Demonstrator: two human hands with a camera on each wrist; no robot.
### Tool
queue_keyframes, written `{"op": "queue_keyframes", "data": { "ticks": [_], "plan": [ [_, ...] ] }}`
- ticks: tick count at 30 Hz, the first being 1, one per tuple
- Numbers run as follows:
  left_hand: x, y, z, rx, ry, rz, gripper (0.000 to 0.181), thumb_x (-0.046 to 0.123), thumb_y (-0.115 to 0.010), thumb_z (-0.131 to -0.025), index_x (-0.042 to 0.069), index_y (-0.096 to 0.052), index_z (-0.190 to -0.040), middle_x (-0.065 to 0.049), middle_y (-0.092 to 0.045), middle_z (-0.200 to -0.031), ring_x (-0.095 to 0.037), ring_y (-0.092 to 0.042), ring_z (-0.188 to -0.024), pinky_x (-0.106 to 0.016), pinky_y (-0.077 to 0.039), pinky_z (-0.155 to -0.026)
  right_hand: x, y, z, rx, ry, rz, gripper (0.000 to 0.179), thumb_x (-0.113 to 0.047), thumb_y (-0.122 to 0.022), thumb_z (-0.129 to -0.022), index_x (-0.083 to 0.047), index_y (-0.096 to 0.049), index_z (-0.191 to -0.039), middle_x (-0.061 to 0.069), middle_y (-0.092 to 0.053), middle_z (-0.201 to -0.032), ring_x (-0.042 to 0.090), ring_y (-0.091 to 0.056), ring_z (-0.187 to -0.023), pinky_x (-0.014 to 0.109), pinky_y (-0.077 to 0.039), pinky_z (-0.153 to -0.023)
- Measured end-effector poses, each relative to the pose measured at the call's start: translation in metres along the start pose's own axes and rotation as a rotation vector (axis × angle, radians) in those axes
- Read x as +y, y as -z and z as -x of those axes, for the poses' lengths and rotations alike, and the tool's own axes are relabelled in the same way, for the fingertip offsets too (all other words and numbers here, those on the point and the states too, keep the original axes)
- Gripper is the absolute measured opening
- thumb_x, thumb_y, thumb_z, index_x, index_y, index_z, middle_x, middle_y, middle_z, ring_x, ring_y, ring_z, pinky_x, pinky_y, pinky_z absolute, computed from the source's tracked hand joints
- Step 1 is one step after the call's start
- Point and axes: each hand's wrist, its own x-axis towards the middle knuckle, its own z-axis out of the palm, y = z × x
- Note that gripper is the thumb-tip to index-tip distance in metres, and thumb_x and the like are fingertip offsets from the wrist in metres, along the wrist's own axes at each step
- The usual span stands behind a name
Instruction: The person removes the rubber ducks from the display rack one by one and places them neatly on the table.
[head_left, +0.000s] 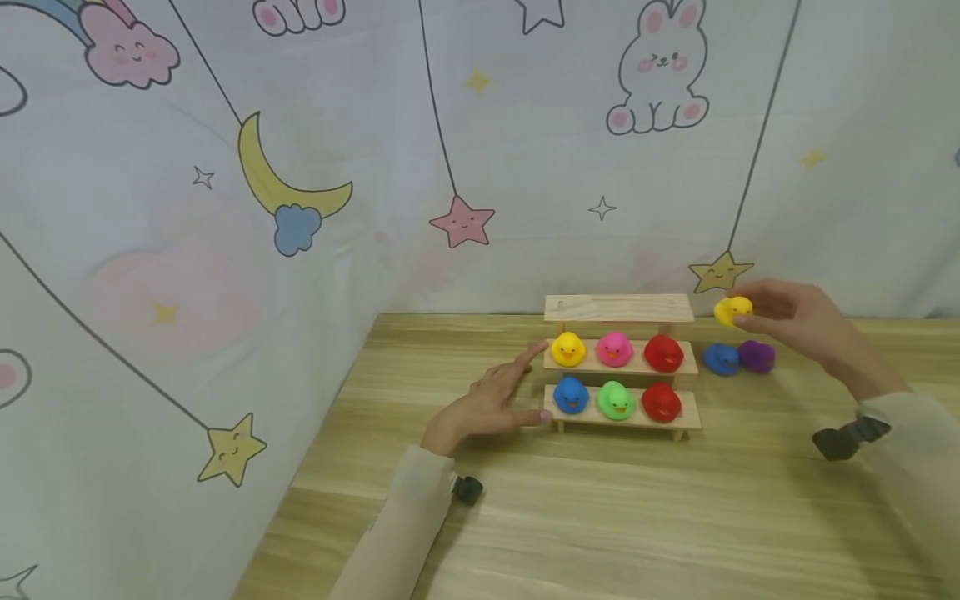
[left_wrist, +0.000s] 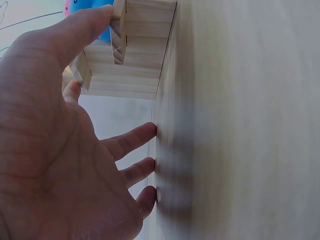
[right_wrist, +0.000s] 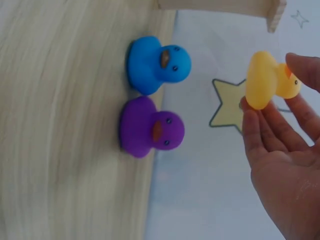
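Note:
My right hand (head_left: 801, 321) pinches a yellow rubber duck (right_wrist: 267, 80) between thumb and fingers, raised off the table to the right of a wooden tiered rack (head_left: 618, 307). Fingers spread, my left hand (head_left: 491, 400) touches the rack's left side, with thumb at the lower shelf and index finger at the middle one. On the middle shelf sit a yellow duck (head_left: 567, 350), a pink duck (head_left: 615, 349) and a red duck (head_left: 663, 353). Below them are a blue duck (head_left: 572, 395), a green duck (head_left: 616, 401) and another red duck (head_left: 662, 402). The top shelf is bare.
A blue duck (right_wrist: 145, 65) and a purple duck (right_wrist: 137, 127) stand side by side on the wood-grain table (head_left: 585, 517), right of the rack. Behind the table hangs a pale cloth (head_left: 540, 150) printed with stars, a moon and a rabbit.

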Motion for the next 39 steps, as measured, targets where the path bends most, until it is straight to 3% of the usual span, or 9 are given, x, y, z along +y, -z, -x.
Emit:
{"op": "queue_keyframes", "data": {
  "ticks": [7, 14, 32, 39],
  "plan": [
    [0.001, 0.000, -0.001, 0.004, 0.001, -0.003, 0.100, 0.061, -0.071, -0.095, 0.071, 0.005, -0.159, -0.008, -0.037, -0.176, -0.044, -0.028, -0.162, -0.075, -0.023, -0.124, 0.015, 0.008, 0.007, -0.041, -0.082, 0.056, 0.058, -0.040, -0.070, -0.106, -0.009, -0.056, -0.152, -0.049, -0.053, -0.113, -0.028, -0.049, -0.102, 0.003, -0.043, -0.084],
    [0.000, -0.001, 0.001, 0.010, 0.010, 0.012, 0.099, 0.061, -0.072, -0.095, 0.073, 0.004, -0.158, -0.008, -0.038, -0.175, -0.043, -0.029, -0.161, -0.073, -0.023, -0.124, 0.036, 0.014, 0.015, -0.015, -0.026, 0.059, 0.048, -0.025, -0.069, -0.106, -0.002, -0.059, -0.147, -0.047, -0.055, -0.115, -0.026, -0.052, -0.102, 0.008, -0.047, -0.081],
    [0.001, 0.001, 0.001, -0.004, -0.001, -0.001, 0.100, 0.063, -0.070, -0.095, 0.065, 0.002, -0.164, -0.009, -0.035, -0.177, -0.045, -0.029, -0.161, -0.075, -0.024, -0.123, 0.072, 0.024, 0.035, -0.014, -0.127, 0.104, 0.051, -0.030, -0.066, -0.108, -0.003, -0.055, -0.150, -0.055, -0.045, -0.110, -0.029, -0.038, -0.103, 0.015, -0.042, -0.079],
    [0.000, 0.000, 0.000, 0.002, 0.002, -0.005, 0.099, 0.063, -0.070, -0.095, 0.064, 0.001, -0.164, -0.009, -0.036, -0.176, -0.044, -0.030, -0.161, -0.075, -0.024, -0.123, 0.078, 0.024, 0.038, -0.016, -0.125, 0.094, 0.053, -0.028, -0.068, -0.107, 0.000, -0.054, -0.150, -0.055, -0.045, -0.110, -0.031, -0.038, -0.103, 0.009, -0.041, -0.077]
  ]
}}
